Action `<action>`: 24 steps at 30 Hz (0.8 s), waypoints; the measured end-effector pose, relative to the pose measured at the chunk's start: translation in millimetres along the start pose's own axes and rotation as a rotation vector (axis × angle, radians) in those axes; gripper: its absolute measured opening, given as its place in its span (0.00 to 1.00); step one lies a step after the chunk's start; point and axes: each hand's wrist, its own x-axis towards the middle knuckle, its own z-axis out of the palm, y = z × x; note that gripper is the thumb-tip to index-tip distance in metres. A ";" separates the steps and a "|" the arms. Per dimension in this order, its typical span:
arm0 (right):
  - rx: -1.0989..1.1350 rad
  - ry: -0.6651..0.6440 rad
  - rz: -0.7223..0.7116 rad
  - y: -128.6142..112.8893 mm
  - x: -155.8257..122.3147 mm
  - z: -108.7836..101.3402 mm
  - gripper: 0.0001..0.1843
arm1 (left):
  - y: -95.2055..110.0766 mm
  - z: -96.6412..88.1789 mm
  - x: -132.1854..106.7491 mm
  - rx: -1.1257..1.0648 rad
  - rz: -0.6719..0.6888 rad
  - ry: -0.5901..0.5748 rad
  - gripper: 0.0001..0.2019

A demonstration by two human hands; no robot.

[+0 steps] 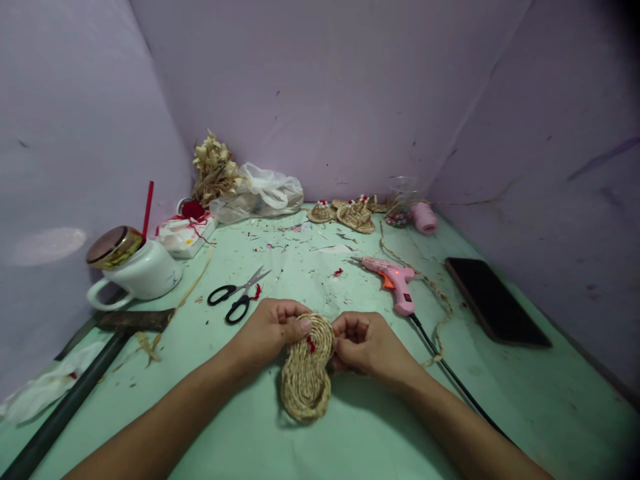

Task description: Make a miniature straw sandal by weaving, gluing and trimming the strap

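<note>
Between my hands is a small slipper-shaped piece of coiled, braided straw (306, 381), its narrow waist near the middle and a bit of red yarn (311, 345) on its upper part. My left hand (280, 328) grips its upper left edge, thumb on top and fingers behind. At the upper right edge, my right hand (356, 341) is closed with fingertips pinched against the rim; whether it also pinches something smaller is hidden. Black-handled scissors (242, 292) lie to the left, blades apart. Right of centre rests a pink glue gun (393, 279) with an orange light.
A hammer (131, 323), white mug (150, 270) and tissue pack (187, 233) stand at left. Plastic bag (267, 190), dried flowers (215, 167), finished-looking straw pieces (355, 215) and a pink thread spool (424, 218) line the back. A phone (495, 300) lies right, near the glue gun's cord (450, 373).
</note>
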 end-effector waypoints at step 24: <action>-0.296 0.126 -0.251 4.2 -5.4 9.8 0.04 | -2.3 12.9 -5.6 0.290 0.031 -0.019 0.08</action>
